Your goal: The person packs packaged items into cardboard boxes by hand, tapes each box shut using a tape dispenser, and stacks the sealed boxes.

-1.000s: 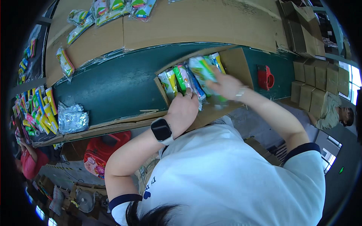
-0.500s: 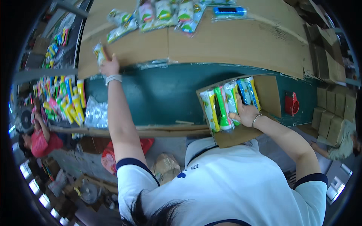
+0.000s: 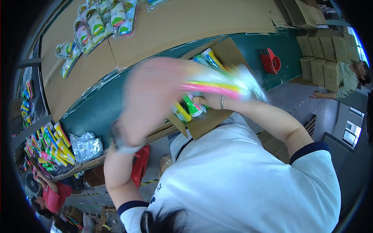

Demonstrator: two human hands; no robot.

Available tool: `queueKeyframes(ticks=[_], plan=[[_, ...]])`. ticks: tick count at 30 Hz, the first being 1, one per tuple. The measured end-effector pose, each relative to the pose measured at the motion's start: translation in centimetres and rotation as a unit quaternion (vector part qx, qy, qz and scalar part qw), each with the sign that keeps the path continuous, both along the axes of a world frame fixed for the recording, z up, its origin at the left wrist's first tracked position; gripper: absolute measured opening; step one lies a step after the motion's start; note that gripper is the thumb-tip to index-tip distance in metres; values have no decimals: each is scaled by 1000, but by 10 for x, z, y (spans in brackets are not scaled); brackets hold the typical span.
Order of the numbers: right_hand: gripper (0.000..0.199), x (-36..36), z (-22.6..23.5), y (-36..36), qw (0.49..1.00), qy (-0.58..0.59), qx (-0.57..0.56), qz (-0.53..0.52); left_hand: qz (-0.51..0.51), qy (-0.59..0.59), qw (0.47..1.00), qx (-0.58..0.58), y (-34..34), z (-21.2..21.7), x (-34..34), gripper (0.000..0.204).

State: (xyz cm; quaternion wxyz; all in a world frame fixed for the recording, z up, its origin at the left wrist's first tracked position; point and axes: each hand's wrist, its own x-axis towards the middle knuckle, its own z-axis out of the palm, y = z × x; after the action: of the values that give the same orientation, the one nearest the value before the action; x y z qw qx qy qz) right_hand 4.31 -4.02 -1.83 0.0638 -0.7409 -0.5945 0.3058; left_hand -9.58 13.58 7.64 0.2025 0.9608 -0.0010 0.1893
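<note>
One wrapped packet [image 3: 221, 87], pink and yellow inside clear film, shows as a streak above the cardboard box [image 3: 232, 49], its near end at the left hand [image 3: 149, 91]. That hand is heavily blurred; its fingers seem closed on the packet's end, though no single finger can be made out. The right hand [image 3: 211, 101] reaches in low at the box's near side, its thumb against a green packet [image 3: 194, 106]; the streaked packet hides the other fingers, so I cannot tell whether they are apart or together. Beside it lies a yellow-and-white packet [image 3: 182, 113], and toward the far side a blue-and-yellow packet [image 3: 211, 58] leans. The likeliest trouble is a dropped or skewed packet: slick film gripped only at one end could twist loose if the hand goes fast. The far end could also knock the right forearm, since the two overlap in this view. The near flap [image 3: 210, 123] is folded outward, so packets left unsupported there might slide out toward the person. Should the right hand press unevenly, the green packet could tip and close the gap.
</note>
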Motion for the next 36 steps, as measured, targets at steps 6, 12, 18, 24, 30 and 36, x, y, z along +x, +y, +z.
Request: queueKeyframes(ticks=[6, 12, 18, 24, 30, 36], plan=[[44, -31, 47, -49, 996, -11, -74, 43, -70, 196, 970, 122, -64, -77, 90, 22], [30, 22, 102, -48, 989, 136, 14, 50, -47, 316, 920, 228, -84, -113, 92, 22], [18, 80, 107, 42, 994, 12, 102, -34, -132, 291, 946, -50, -79, -93, 47, 58], [19, 70, 29, 262, 937, -218, 149, 231, -81, 320, 937, 115, -110, -124, 47, 53], [21, 64, -85, 348, 874, -331, 271, 230, -98, 249, 963, 0, -100, -127, 42, 41], [26, 72, -46, 286, 882, -309, 88, 345, -81, 132, 987, -37, -94, -132, 35, 42]])
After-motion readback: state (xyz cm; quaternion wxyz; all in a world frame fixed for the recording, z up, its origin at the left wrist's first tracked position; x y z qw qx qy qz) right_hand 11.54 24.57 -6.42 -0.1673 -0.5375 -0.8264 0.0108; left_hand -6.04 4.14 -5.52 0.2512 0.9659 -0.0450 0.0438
